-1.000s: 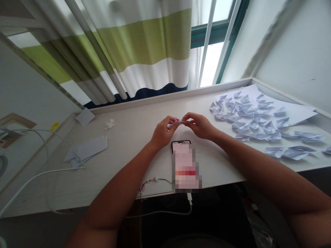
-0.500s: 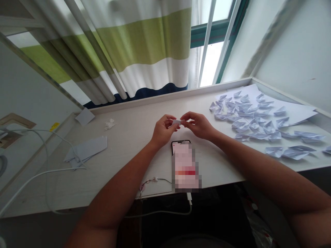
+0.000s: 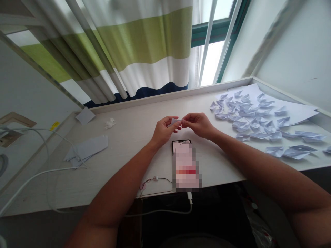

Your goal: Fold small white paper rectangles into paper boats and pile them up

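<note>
Between my two hands, above the white desk, is a small piece of folded white paper (image 3: 174, 122). My left hand (image 3: 164, 129) pinches it from the left, thumb in front and fingers behind. The fingertips of my right hand (image 3: 198, 124) close on its right end, covering that part. Just below the hands lies a phone (image 3: 181, 141) with a pixelated screen. Right of my right hand, several folded paper boats (image 3: 254, 124) are spread in a group.
White sheets (image 3: 297, 108) lie under the boats at the back right. Left on the desk (image 3: 134, 127) are a stack of paper pieces (image 3: 93, 146), crumpled tissue (image 3: 110, 123) and a square sheet (image 3: 85, 116). A white cable (image 3: 41, 174) loops at left; a beaded strap (image 3: 148, 181) trails from the phone.
The paper has tilted, its left part now standing higher. My right fingers have drawn in closer together at its right end. My left hand has barely moved.
</note>
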Available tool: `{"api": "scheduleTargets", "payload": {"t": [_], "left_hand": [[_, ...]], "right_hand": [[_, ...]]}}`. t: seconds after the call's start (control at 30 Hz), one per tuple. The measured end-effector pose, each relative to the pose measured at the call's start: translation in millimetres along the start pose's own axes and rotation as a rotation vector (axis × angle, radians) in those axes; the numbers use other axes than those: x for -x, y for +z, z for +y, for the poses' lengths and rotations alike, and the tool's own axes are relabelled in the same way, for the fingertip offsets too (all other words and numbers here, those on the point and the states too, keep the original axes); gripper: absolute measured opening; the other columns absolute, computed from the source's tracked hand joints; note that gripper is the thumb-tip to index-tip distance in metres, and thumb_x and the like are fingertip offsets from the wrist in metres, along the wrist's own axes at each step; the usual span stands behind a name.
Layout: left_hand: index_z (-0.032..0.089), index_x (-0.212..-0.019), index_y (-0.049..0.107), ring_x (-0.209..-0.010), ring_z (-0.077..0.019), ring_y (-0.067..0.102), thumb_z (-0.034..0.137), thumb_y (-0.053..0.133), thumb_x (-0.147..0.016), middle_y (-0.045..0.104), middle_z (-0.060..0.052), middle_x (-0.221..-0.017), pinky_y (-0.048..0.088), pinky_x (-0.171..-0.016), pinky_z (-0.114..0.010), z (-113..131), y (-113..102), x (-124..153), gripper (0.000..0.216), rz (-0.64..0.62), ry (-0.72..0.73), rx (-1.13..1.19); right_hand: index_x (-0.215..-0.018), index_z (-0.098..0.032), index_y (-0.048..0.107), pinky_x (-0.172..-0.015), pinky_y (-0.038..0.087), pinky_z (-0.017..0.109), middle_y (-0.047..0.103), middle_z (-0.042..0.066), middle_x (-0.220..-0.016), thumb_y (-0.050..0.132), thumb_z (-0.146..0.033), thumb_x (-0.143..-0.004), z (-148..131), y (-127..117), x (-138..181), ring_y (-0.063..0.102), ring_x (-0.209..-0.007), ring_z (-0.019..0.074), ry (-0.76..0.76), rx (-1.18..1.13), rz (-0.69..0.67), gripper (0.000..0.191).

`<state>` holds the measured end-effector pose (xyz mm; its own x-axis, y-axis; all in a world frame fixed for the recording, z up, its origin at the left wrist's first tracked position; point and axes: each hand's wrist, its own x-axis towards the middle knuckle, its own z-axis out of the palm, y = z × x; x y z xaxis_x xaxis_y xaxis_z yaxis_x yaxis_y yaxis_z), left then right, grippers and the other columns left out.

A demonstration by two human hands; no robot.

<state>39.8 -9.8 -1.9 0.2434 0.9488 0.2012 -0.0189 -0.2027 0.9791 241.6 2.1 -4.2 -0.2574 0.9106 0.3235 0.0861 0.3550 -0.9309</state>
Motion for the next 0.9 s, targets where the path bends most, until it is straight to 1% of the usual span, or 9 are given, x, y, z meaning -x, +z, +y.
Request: {"api": "scheduleTargets", "payload": {"t": [0.07, 0.13, 0.27, 0.33, 0.43, 0.5, 0.57, 0.7, 0.9], "left_hand": [[0.016, -0.101, 0.076, -0.082, -0.0207, 0.079, 0.048, 0.084, -0.088, 0.083, -0.009, -0.091, 0.059, -0.069, -0.03, -0.8, 0.4, -0.4, 0.036, -0.018, -0.003, -0.017], [0.016, -0.094, 0.077, -0.083, -0.0213, 0.079, 0.051, 0.082, -0.089, 0.083, -0.01, -0.09, 0.058, -0.067, -0.03, -1.0, 0.6, -0.9, 0.036, 0.001, 0.006, -0.031], [0.016, -0.092, 0.077, -0.082, -0.0219, 0.08, 0.051, 0.082, -0.09, 0.083, -0.01, -0.092, 0.057, -0.063, -0.029, 0.5, -0.6, -1.9, 0.035, 0.056, 0.011, -0.036], [0.017, -0.093, 0.077, -0.083, -0.022, 0.081, 0.049, 0.082, -0.089, 0.084, -0.01, -0.092, 0.056, -0.063, -0.028, 1.3, -1.6, -2.0, 0.033, 0.065, 0.015, -0.052], [0.017, -0.093, 0.078, -0.082, -0.0218, 0.081, 0.05, 0.083, -0.088, 0.083, -0.009, -0.088, 0.056, -0.063, -0.028, 1.4, -2.3, -1.9, 0.033, 0.055, 0.027, -0.076], [0.018, -0.093, 0.078, -0.08, -0.0215, 0.08, 0.051, 0.083, -0.087, 0.083, -0.008, -0.086, 0.055, -0.063, -0.028, 1.3, -2.3, -1.8, 0.034, 0.036, 0.034, -0.082], [0.018, -0.092, 0.079, -0.079, -0.0213, 0.08, 0.051, 0.083, -0.087, 0.083, -0.008, -0.085, 0.055, -0.063, -0.028, 1.9, -2.5, -1.5, 0.034, 0.019, 0.037, -0.091], [0.018, -0.09, 0.08, -0.078, -0.0205, 0.078, 0.05, 0.082, -0.087, 0.082, -0.008, -0.083, 0.054, -0.063, -0.029, 4.5, -3.9, -0.3, 0.032, 0.008, 0.036, -0.12], [0.017, -0.088, 0.08, -0.078, -0.0209, 0.078, 0.049, 0.082, -0.088, 0.083, -0.01, -0.084, 0.055, -0.064, -0.029, 4.0, -4.5, 0.5, 0.032, -0.019, -0.013, -0.107]], "right_hand": [[-0.082, -0.02, 0.079, -0.074, 0.063, 0.04, 0.079, 0.006, -0.079, 0.088, -0.06, -0.082, -0.7, 1.9, 1.1, 0.074, -0.075, 0.0206, -0.014, 0.009, 0.007, 0.042], [-0.083, -0.02, 0.079, -0.074, 0.064, 0.041, 0.08, 0.006, -0.08, 0.087, -0.059, -0.084, -2.3, 3.7, 2.4, 0.074, -0.075, 0.0209, -0.024, 0.006, 0.015, 0.04], [-0.097, -0.02, 0.083, -0.079, 0.067, 0.044, 0.082, 0.007, -0.089, 0.087, -0.059, -0.085, -4.9, 3.2, 2.6, 0.076, -0.078, 0.0217, -0.018, -0.084, -0.012, 0.04], [-0.097, -0.02, 0.083, -0.082, 0.067, 0.045, 0.082, 0.008, -0.09, 0.086, -0.062, -0.086, -4.0, 0.7, 1.0, 0.078, -0.08, 0.0221, 0.051, -0.182, -0.049, 0.043], [-0.089, -0.019, 0.081, -0.081, 0.068, 0.043, 0.081, 0.008, -0.086, 0.085, -0.07, -0.085, -0.7, -3.7, -1.5, 0.078, -0.076, 0.0206, 0.206, -0.325, -0.078, 0.051], [-0.085, -0.017, 0.081, -0.08, 0.067, 0.041, 0.08, 0.009, -0.084, 0.087, -0.072, -0.082, 0.6, -5.5, -2.2, 0.077, -0.073, 0.0192, 0.283, -0.356, -0.116, 0.056], [-0.085, -0.016, 0.082, -0.08, 0.067, 0.04, 0.08, 0.01, -0.084, 0.088, -0.071, -0.08, 0.0, -6.3, -1.7, 0.077, -0.073, 0.0189, 0.31, -0.342, -0.175, 0.056], [-0.084, -0.015, 0.083, -0.077, 0.066, 0.037, 0.08, 0.008, -0.08, 0.092, -0.068, -0.076, -4.6, -5.3, 0.0, 0.075, -0.072, 0.0177, 0.253, -0.291, -0.207, 0.054], [-0.078, -0.018, 0.082, -0.064, 0.058, 0.033, 0.078, 0.006, -0.069, 0.09, -0.067, -0.077, -8.4, -3.5, 0.2, 0.072, -0.064, 0.0175, 0.088, -0.032, -0.134, 0.049]]}}
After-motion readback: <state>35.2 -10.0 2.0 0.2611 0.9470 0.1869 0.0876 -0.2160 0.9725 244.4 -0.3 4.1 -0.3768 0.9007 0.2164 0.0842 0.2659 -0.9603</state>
